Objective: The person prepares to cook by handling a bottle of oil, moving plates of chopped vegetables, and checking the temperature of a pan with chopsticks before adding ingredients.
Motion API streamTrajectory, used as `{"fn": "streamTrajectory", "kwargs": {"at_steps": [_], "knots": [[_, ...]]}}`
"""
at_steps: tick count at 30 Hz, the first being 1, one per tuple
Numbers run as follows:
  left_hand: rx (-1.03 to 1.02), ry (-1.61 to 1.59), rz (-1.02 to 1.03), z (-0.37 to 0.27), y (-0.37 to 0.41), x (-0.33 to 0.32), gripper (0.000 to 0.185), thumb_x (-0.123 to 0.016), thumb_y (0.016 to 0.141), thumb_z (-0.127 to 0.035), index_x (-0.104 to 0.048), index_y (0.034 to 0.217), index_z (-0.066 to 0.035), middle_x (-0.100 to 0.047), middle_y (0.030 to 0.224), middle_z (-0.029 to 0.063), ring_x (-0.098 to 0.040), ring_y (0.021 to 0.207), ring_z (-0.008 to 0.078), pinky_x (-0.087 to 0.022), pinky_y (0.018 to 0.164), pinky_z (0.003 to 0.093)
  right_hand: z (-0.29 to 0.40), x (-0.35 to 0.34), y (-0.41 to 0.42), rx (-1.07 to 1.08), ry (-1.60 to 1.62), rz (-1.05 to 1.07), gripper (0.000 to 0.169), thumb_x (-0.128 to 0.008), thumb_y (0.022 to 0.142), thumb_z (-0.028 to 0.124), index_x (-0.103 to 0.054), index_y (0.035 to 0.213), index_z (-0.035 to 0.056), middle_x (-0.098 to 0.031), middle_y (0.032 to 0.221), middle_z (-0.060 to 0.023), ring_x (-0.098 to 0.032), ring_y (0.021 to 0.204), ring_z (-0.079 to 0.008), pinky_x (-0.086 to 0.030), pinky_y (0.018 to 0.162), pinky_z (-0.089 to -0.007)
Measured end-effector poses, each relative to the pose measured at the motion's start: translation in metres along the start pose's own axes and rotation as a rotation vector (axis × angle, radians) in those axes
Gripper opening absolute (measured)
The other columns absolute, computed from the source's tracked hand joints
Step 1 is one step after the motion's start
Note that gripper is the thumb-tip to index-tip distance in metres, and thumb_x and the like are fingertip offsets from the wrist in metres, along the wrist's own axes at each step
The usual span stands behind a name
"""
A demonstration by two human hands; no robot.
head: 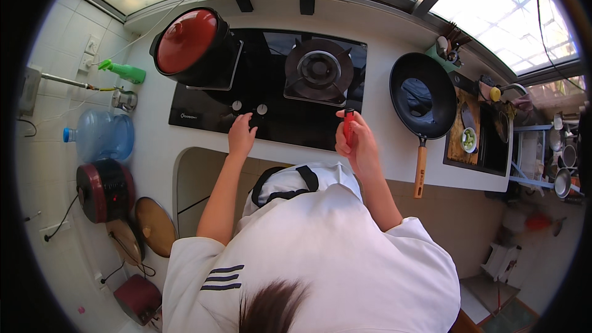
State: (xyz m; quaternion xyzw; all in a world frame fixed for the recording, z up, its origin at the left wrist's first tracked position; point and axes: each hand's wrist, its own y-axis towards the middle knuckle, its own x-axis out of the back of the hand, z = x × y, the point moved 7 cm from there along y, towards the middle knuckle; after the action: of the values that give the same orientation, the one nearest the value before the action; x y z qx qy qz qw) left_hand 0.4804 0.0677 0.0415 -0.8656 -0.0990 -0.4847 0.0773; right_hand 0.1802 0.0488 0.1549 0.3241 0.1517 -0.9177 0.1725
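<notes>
My left hand [242,135] hovers over or rests at the front edge of the black glass gas hob [296,125], just below its two control knobs [262,109]; its fingers are spread and hold nothing. In my right hand [360,141] a red lighter [348,126] stands upright, in front of the right burner [319,69]. No flame shows at the lighter or the burner. A black pot with a red lid [187,41] sits over the left burner. Right of the hob, a black wok [422,97] with a wooden handle lies on the white countertop.
At the right are a wooden cutting board [459,138] with a knife and a white bowl of green pieces [469,140], beside a utensil holder [443,58]. At the left stand a green spray bottle [127,72], a blue water jug [106,135] and a rice cooker [105,191].
</notes>
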Motion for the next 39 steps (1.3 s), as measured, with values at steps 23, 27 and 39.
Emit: {"fn": "streamTrajectory", "kwargs": {"at_steps": [23,27,39], "knots": [[-0.317,0.128,0.07,0.002,0.06,-0.039,0.045,-0.074,0.069,-0.003,-0.061,0.112,-0.006,-0.058,0.102,0.0076,-0.058,0.096,0.0265,-0.051,0.075,0.037,-0.018,-0.005,0.027,0.003,-0.083,-0.134,0.035,-0.036,0.099,0.027,-0.056,0.105,-0.0001,-0.036,0.057,0.0029,-0.027,0.046,-0.0045,-0.022,0.041,-0.0208],[-0.392,0.261,0.12,0.002,0.066,-0.052,0.044,-0.073,0.065,0.0,-0.063,0.108,-0.006,-0.058,0.097,0.0066,-0.057,0.094,0.0257,-0.052,0.075,0.0366,-0.018,0.007,0.028,0.019,-0.091,-0.186,0.039,-0.034,0.099,0.032,-0.057,0.099,0.0004,-0.036,0.056,0.0026,-0.027,0.045,-0.0048,-0.023,0.041,-0.0215],[-0.404,0.278,0.056,0.003,0.071,-0.061,0.017,-0.07,0.07,-0.002,-0.06,0.082,-0.001,-0.055,0.086,0.0123,-0.058,0.084,0.0304,-0.052,0.069,0.0387,-0.01,0.042,0.041,0.06,-0.027,-0.243,0.046,-0.032,0.099,0.039,-0.057,0.091,0.0009,-0.037,0.055,0.0023,-0.029,0.046,-0.0059,-0.024,0.042,-0.0222]]}}
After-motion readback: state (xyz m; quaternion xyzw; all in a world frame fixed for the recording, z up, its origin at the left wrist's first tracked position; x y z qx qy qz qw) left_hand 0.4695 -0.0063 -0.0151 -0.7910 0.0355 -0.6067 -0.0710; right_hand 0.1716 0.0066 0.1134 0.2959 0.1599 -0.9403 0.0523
